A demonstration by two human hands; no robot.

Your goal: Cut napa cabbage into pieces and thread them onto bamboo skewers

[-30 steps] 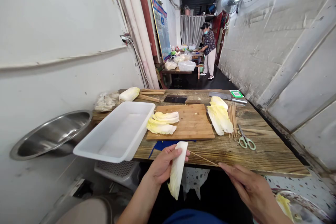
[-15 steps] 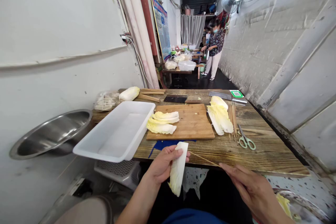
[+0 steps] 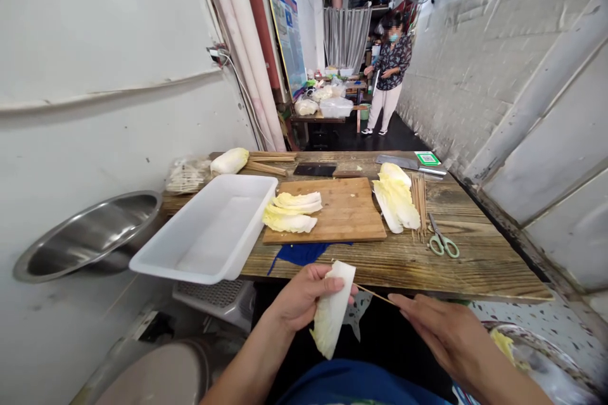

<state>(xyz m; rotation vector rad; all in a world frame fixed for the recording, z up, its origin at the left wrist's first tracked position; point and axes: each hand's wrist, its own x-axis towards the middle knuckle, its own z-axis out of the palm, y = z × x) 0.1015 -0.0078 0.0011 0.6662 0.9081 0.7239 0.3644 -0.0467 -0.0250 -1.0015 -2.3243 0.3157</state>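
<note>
My left hand (image 3: pixel 308 294) is closed on a napa cabbage leaf (image 3: pixel 336 310), thumb across its pale front, in front of the table's near edge. Between the fingers of my right hand (image 3: pixel 437 323) is a thin wooden skewer (image 3: pixel 373 293). The skewer's far end meets the right edge of the leaf; whether it has pierced it is hidden. Beyond my hands, cut cabbage strips (image 3: pixel 294 210) lie on the left part of a wooden cutting board (image 3: pixel 351 209). To the board's right are more cabbage leaves (image 3: pixel 396 199), several skewers (image 3: pixel 418 205) and green-handled scissors (image 3: pixel 444 243).
A white plastic tub (image 3: pixel 204 234) stands left of the board, with a steel basin (image 3: pixel 90 234) farther left. A dark-bladed knife (image 3: pixel 316 169), a cleaver (image 3: pixel 399 162) and a whole cabbage (image 3: pixel 230 161) lie at the back. A person (image 3: pixel 389 76) stands beyond the table.
The cabbage leaf and my left hand have shifted slightly right. The skewer's visible length between leaf and right hand is shorter. The view has tilted down a little.
</note>
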